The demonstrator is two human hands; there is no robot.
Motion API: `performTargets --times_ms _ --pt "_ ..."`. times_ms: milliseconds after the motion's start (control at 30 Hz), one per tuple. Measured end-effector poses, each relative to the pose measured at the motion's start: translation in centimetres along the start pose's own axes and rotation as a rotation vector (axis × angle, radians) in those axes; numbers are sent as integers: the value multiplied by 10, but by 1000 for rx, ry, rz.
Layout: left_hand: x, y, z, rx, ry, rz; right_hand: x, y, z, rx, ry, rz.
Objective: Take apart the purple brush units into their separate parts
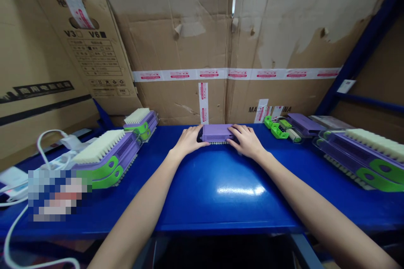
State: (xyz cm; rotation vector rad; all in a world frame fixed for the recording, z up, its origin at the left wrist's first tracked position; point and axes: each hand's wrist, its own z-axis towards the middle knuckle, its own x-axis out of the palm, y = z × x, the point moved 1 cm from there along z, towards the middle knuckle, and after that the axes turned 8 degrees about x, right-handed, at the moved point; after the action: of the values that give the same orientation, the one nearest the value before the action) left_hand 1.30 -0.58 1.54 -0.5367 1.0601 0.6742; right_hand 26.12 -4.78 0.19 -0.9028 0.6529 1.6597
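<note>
A purple brush-like block (217,131) with a vented side and pale bristles underneath sits bristles-down at the far middle of the blue table. My left hand (188,140) grips its left end, the thumb along the near side. Its right end is held by my right hand (245,139), fingers over the top and thumb low in front. Dark parts show at both ends beside my fingers. What lies under my palms is hidden.
Purple-and-green bristled blocks stand on the left (107,155), the back left (142,124) and the right (362,155). Green clips (278,130) and a purple shell (304,124) lie back right. A white cable (12,235) runs at left. Cardboard (176,46) walls the back.
</note>
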Motion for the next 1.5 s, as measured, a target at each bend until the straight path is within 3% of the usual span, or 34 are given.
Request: performTargets --times_ms 267,533,633,733,833,967,1067,1133,1200,1267,1500 --pt "-4 14 0 -19 15 118 0 -8 -1 17 5 -39" --pt "-20 31 -10 -556 -231 168 3 -11 0 110 24 -111" --pt "-21 35 -12 -652 -344 98 4 -13 0 148 11 -129" --pt "-21 32 -10 -539 -426 64 0 -11 0 165 -43 -115" --pt "-21 19 -6 -307 -450 78 -8 -4 0 201 -129 -10" --pt "-21 -10 -1 36 -426 82 -19 6 2 346 -217 396" --pt "-19 -28 1 220 -414 49 -21 11 5 506 -135 838" --pt "-16 -36 2 278 -391 8 -19 13 6 572 41 1081" --pt "-12 -40 3 264 -368 -64 -17 15 6 605 228 1243" --pt "-8 -40 3 187 -364 -191 -16 15 6 638 321 1335" --pt "5 -35 4 -110 -284 -852 -13 11 5 658 249 1443"
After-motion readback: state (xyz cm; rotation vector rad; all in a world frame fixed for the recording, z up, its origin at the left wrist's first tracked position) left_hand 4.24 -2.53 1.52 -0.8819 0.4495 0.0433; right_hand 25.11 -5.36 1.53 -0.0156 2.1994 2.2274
